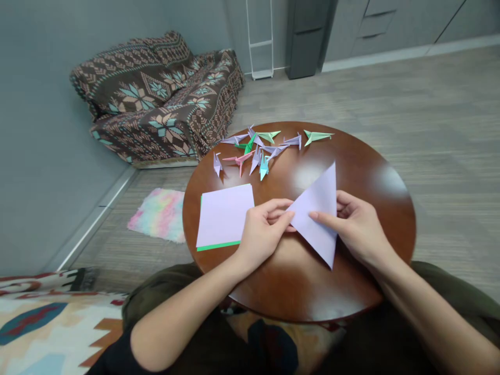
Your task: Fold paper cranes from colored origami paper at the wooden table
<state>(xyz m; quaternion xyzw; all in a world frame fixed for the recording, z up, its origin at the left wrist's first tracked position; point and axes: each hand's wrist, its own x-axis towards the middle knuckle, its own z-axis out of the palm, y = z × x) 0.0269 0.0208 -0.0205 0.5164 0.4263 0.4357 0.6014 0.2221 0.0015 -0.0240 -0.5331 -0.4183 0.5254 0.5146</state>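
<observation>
A lilac paper folded into a triangle is held just above the round brown table. My left hand pinches the triangle's left corner with thumb and fingers. My right hand grips its right side, with the index finger laid across the face of the paper. To the left lies a small stack of square sheets, lilac on top with a green one showing beneath.
Several folded paper cranes in lilac, green, pink and blue lie at the table's far edge. A patterned brown sofa stands at the back left. A pastel fluffy mat lies on the floor by the wall.
</observation>
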